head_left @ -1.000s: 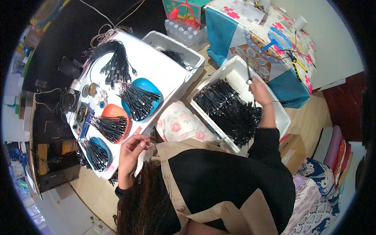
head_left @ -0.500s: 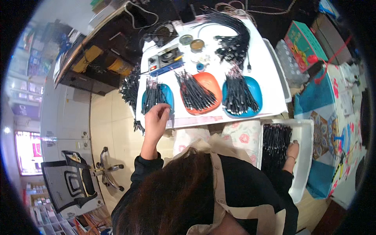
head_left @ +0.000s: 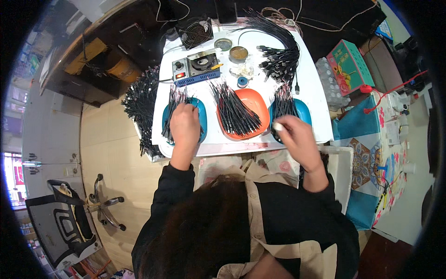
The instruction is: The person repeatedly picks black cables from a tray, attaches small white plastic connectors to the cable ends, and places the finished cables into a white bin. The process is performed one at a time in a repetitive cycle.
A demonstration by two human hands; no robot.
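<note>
Worktable: white top [head_left: 312,83], crowded by trays, loose wires and small equipment.
Left cable bundle: black cables [head_left: 174,98] are fanned in the left blue tray [head_left: 202,116], their thin pinkish wire ends directed toward the back.
Left hand: it [head_left: 185,122] is set over that bundle, fingertips drawn together; whether a cable is pinched cannot be told.
Right hand: its fingers [head_left: 297,137] are curled above the front of the right cable bundle [head_left: 284,104]; something pale is seen at the fingertips, but a grip on a cable cannot be confirmed.
Handling: cables are probably best taken singly by the sheath, with the fan kept aligned and the fine wire ends left unbent.
Middle tray: orange [head_left: 259,100], with another cable fan [head_left: 237,111] laid across it, between the hands.
Right tray: blue [head_left: 304,111], partly covered by the right hand.
Control box: a blue unit [head_left: 200,80] with a red-lit switch is placed just behind the left bundle; wire ends could be snagged there.
Behind: a blue spool [head_left: 242,82], a round tin [head_left: 239,54], a black fan [head_left: 197,33] and plugged cables [head_left: 281,56] are spread out.
Left side: a large cable heap [head_left: 141,102] is crowded against the table edge.
</note>
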